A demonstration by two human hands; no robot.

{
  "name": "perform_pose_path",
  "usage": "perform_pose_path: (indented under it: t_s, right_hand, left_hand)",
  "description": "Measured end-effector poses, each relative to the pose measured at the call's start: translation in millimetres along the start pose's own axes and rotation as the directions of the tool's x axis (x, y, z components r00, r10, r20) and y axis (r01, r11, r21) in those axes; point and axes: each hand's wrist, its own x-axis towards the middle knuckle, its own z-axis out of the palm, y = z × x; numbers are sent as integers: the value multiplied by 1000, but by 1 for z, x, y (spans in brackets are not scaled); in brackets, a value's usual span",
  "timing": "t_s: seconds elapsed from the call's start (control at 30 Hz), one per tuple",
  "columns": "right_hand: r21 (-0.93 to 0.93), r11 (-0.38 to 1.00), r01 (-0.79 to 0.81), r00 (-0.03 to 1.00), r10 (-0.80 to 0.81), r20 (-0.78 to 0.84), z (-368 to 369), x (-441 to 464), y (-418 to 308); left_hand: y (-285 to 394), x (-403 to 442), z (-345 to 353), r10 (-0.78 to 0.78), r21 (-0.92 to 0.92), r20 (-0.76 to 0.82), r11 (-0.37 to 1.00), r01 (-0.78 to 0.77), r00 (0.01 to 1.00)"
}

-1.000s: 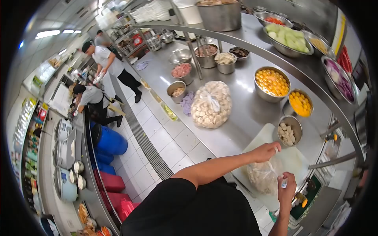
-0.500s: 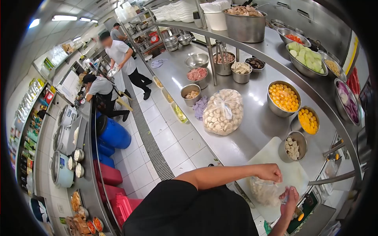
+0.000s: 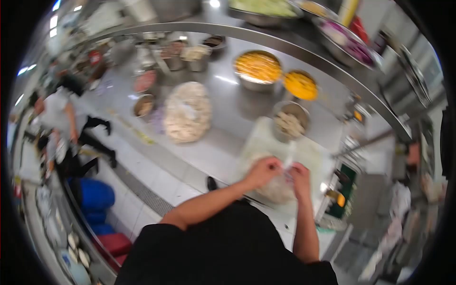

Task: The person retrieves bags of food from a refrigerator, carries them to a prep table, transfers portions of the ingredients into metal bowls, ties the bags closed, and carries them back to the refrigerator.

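At centre left of the frame, a tiled floor [image 3: 178, 192] lane with a drain grate [image 3: 142, 190] runs diagonally between the far-side units and the near edge of a steel counter [image 3: 223, 137]; this strip is the widest standing room seen. Centre: counter surface shows between a large bag of pale rounds [image 3: 187, 116] and a white cutting board [image 3: 259, 133]. Lower centre: the see-through bag [image 3: 278, 192] being handled lies on the board near that edge. Left hand [image 3: 262, 172] at its top, fingers curled in; right hand [image 3: 298, 178] just beside, fingers bent, partly closed. Motion blur: cannot tell what either grips. Surroundings: far left, a co-worker in a white shirt [image 3: 57, 114] stands by the lane, a blue barrel [image 3: 97, 195] below. Upper centre, a shelf rail [image 3: 209, 27] arches over the counter, limiting reach from above. Right of centre, a bowl of pale pieces [image 3: 289, 124] crowds the board's top; two bowls of yolks [image 3: 259, 69] sit beyond. Further right, a slanting steel bar [image 3: 370, 143] bounds that side.
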Motion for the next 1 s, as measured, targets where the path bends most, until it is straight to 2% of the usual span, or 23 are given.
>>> perform_pose_path:
  t_s: [0.03,0.1,0.13,0.2,0.23,0.3,0.33,0.4,0.43,0.47,0.5,0.53,0.6,0.63,0.7,0.83,0.9,0.93,1.0]
  right_hand:
    - [2,1000,1,997,-1,76,0,-4,-3]
    - [-111,990,84,983,-64,175,1,-20,-21]
    - [-129,989,74,988,-56,142,5,-23,-26]
    - [-31,999,-14,991,18,129,10,-24,-28]
    - [-32,999,-20,993,24,119,10,-23,-26]
    - [59,997,-59,998,61,-35,10,-17,-19]
    - [61,996,-59,998,61,-35,8,-16,-17]
    - [184,983,-24,999,29,-24,3,-18,-16]
    - [184,983,-28,999,32,-21,2,-18,-15]
    - [-28,972,232,971,-230,67,2,-20,-20]
    - [-207,848,488,869,-450,205,4,-22,-26]
    - [-205,849,486,870,-448,207,6,-24,-33]
    - [-670,588,453,877,-427,218,12,-29,-44]
    - [-673,591,446,880,-427,208,16,-30,-42]
    - [-759,567,321,871,-492,1,27,-28,-36]
    - [-734,595,329,822,-563,-87,41,-24,-18]
    - [-672,649,358,809,-575,-124,41,-26,-17]
    - [-672,648,358,808,-575,-125,40,-28,-17]
    - [-570,747,341,896,-442,-44,35,-38,-20]
  left_hand:
    - [12,-2,-2,-78,46,3,996,78,997]
    - [20,-3,-1,-111,45,-24,993,112,994]
    - [26,-4,1,-107,25,9,994,107,994]
    - [35,-7,4,87,209,39,974,-93,995]
    - [35,-7,3,83,203,48,975,-91,995]
    - [35,-3,1,281,357,124,882,-307,952]
    - [36,-2,0,281,358,125,882,-307,952]
    - [37,-4,-1,64,251,99,964,-87,993]
    - [32,0,-3,61,251,96,964,-83,994]
    - [24,10,-8,-19,253,109,967,-9,994]
    - [25,17,-12,-98,256,121,964,64,988]
    - [25,21,-14,-101,256,119,964,67,988]
    - [42,26,-13,-227,285,123,941,185,966]
    - [40,29,-14,-228,287,134,940,182,965]
    - [35,35,-21,-343,-71,257,926,372,904]
    - [28,39,-29,-357,33,322,930,367,877]
    - [27,42,-27,-227,196,372,967,163,900]
    - [27,42,-26,-226,195,372,967,162,900]
    - [36,39,-25,-285,338,317,925,172,905]
